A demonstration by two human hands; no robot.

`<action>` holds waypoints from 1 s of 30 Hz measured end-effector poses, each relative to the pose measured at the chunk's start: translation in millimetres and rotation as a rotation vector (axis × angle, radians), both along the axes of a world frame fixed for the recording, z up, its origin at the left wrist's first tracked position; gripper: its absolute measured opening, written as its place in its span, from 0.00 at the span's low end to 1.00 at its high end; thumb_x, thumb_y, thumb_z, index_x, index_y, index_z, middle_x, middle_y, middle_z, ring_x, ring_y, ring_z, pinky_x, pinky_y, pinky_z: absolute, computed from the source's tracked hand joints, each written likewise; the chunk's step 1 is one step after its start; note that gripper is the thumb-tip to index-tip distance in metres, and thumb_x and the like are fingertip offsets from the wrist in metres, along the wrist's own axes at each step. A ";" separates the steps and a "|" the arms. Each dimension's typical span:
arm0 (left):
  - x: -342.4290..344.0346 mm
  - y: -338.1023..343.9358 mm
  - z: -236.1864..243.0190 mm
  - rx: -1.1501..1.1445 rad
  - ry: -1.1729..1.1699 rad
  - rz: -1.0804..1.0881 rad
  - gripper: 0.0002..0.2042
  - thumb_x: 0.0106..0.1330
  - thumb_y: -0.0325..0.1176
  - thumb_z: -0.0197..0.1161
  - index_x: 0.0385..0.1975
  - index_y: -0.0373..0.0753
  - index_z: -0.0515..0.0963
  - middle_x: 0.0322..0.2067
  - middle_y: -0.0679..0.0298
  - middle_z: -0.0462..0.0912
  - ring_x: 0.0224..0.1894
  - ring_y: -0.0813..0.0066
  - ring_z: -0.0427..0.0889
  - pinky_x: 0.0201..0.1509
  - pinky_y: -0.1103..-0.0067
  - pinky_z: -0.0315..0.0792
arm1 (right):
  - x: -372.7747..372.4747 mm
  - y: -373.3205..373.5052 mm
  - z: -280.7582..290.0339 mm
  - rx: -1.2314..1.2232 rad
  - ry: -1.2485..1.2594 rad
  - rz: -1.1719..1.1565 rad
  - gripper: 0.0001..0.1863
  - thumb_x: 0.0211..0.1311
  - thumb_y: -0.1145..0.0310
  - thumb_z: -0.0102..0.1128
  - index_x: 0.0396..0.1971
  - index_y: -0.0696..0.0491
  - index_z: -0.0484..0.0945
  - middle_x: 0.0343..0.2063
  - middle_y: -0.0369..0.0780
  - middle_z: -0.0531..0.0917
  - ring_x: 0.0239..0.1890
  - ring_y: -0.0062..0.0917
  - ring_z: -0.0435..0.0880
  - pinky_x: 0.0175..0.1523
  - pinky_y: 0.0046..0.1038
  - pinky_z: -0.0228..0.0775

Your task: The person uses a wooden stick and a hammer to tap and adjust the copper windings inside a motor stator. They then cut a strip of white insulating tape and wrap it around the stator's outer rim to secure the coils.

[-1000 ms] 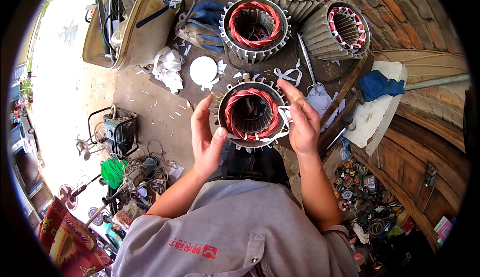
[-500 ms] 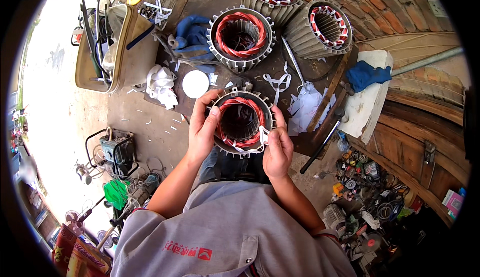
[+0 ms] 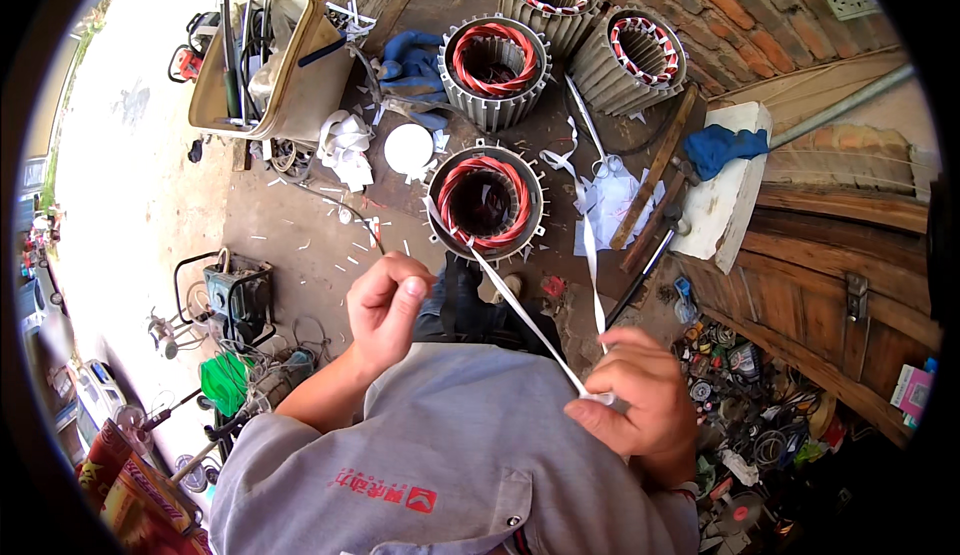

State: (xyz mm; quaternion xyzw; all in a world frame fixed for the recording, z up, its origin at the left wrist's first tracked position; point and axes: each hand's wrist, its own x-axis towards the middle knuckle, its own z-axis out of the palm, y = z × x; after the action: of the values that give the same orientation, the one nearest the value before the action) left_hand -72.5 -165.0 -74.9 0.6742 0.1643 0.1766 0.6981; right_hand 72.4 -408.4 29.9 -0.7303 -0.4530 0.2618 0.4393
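A motor stator (image 3: 484, 205) with red-wrapped windings stands at the near edge of the workbench, in front of me. White lacing tape (image 3: 525, 317) runs taut from the near side of its winding to my right hand (image 3: 640, 395), whose fingers are closed on it. A second length of the same tape goes from that hand up to the bench. Left of the stator's near side is my left hand (image 3: 388, 307), off the stator, fingers curled and thumb pressed against them; nothing shows in it. A short white tape end (image 3: 436, 217) lies on the stator's left rim.
Behind stand more stators (image 3: 496, 70), two with white-laced windings. White paper sheets (image 3: 615, 205), a white disc (image 3: 409, 149) and blue gloves (image 3: 410, 67) lie on the bench. A tool bucket (image 3: 290, 85) is at left, a hammer (image 3: 655, 260) at right.
Both hands have left the stator. The right has drawn the tape toward me and to the right, pulling it taut; the left has dropped back toward me and curled.
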 end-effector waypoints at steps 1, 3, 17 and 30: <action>-4.5 -14.1 8.8 -0.221 0.226 -0.111 0.13 0.72 0.38 0.54 0.36 0.31 0.75 0.32 0.61 0.78 0.33 0.77 0.75 0.42 0.79 0.69 | -12.5 -0.6 -1.3 0.011 0.052 0.021 0.10 0.50 0.67 0.72 0.24 0.53 0.78 0.15 0.33 0.76 0.15 0.25 0.74 0.29 0.27 0.70; -8.7 -44.0 9.2 -0.745 0.364 -0.228 0.22 0.72 0.47 0.52 0.51 0.31 0.72 0.40 0.56 0.82 0.41 0.70 0.80 0.50 0.75 0.73 | -38.3 -1.3 -5.5 0.099 -0.074 -0.020 0.10 0.51 0.70 0.71 0.32 0.56 0.81 0.14 0.34 0.74 0.13 0.23 0.70 0.21 0.23 0.62; -115.9 -100.7 73.6 -1.579 -0.219 0.090 0.19 0.77 0.43 0.37 0.49 0.36 0.71 0.27 0.63 0.73 0.22 0.74 0.74 0.31 0.72 0.74 | -109.0 -75.1 -3.4 0.451 0.398 0.561 0.23 0.54 0.67 0.70 0.49 0.61 0.77 0.18 0.37 0.80 0.15 0.24 0.75 0.23 0.28 0.69; -289.9 -119.2 42.5 -1.455 -0.106 -0.052 0.16 0.72 0.37 0.46 0.24 0.34 0.69 0.21 0.44 0.78 0.06 0.76 0.67 0.08 0.79 0.63 | -81.1 94.3 -177.3 0.403 1.727 -0.395 0.20 0.70 0.55 0.53 0.47 0.59 0.72 0.44 0.47 0.80 0.49 0.32 0.79 0.56 0.35 0.69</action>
State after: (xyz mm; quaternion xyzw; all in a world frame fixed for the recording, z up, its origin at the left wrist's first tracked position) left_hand -362.4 -284.1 -32.4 0.0338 0.1901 0.0386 0.9804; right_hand -8.7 -314.1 -147.4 -0.2538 0.1299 0.5539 0.7822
